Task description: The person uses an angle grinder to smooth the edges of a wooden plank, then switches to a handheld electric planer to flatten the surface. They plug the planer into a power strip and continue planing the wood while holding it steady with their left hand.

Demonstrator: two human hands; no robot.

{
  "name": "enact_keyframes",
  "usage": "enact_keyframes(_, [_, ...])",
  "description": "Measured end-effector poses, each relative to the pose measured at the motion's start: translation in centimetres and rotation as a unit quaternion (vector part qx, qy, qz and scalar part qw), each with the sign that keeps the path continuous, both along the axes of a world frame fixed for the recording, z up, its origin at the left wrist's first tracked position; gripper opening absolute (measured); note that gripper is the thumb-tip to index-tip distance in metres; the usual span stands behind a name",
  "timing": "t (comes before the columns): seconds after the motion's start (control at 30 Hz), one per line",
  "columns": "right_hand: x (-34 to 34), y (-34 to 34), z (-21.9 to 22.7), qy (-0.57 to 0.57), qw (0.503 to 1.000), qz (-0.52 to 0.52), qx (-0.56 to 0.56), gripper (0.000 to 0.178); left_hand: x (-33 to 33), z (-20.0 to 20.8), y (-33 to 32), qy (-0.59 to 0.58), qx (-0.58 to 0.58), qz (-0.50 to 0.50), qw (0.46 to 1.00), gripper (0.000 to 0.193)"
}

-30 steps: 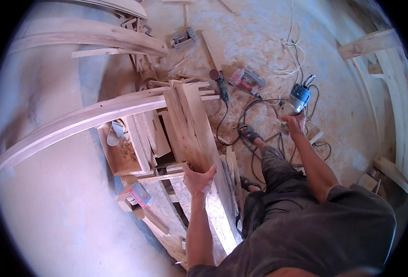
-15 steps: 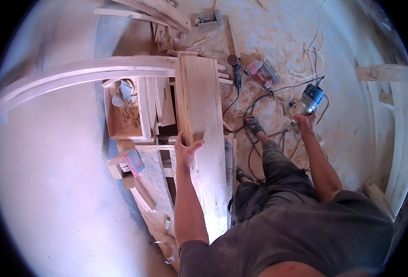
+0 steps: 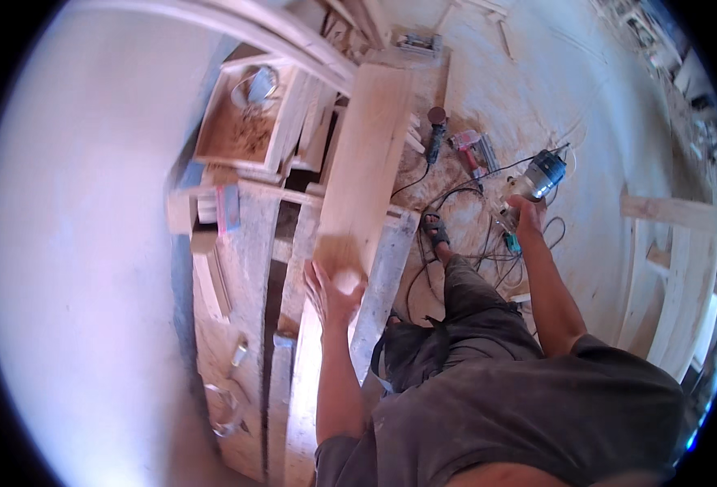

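Note:
My left hand (image 3: pixel 334 299) rests on a long pale wooden board (image 3: pixel 366 154) lying along the bench. Its fingers spread toward the board's left edge, the thumb apart near the right side. Off to the right, my right hand (image 3: pixel 529 215) is closed round a trim router (image 3: pixel 545 172), held in the air above the floor. The router has a blue-grey motor body and a lighter lower part; the fingers partly hide its base. A dark cord runs from it.
Left of the board, a wooden box (image 3: pixel 241 122) holds shavings and a cup. A small carton (image 3: pixel 227 209) lies on the bench (image 3: pixel 249 300). On the dusty floor lie a sander-like tool (image 3: pixel 434 142), a red nail gun (image 3: pixel 472 154) and tangled cords. A wooden frame (image 3: pixel 675 213) stands at right.
My left hand has moved from the board's left edge nearer to me and onto its face. The board now lies slanted in view as the view has turned. The router stays in my right hand.

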State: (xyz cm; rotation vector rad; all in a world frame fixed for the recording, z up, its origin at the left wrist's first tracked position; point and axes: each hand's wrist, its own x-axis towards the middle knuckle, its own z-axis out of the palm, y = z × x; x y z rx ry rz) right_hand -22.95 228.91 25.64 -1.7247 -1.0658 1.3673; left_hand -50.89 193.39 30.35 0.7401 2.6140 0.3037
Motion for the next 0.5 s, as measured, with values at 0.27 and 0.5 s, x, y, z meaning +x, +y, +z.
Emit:
enact_keyframes(0.27, [1.4,-7.6,0.2,0.080,0.994,0.021,0.072,0.049,9.6,-1.6,-35.3,0.103,0.022,0.093,0.990,0.133])
enact_keyframes(0.5, [1.8,-13.5,-1.6,0.089,0.993,0.074,0.014,0.046,14.2,0.7,-55.3,-0.020,-0.102,0.300,0.948,0.095])
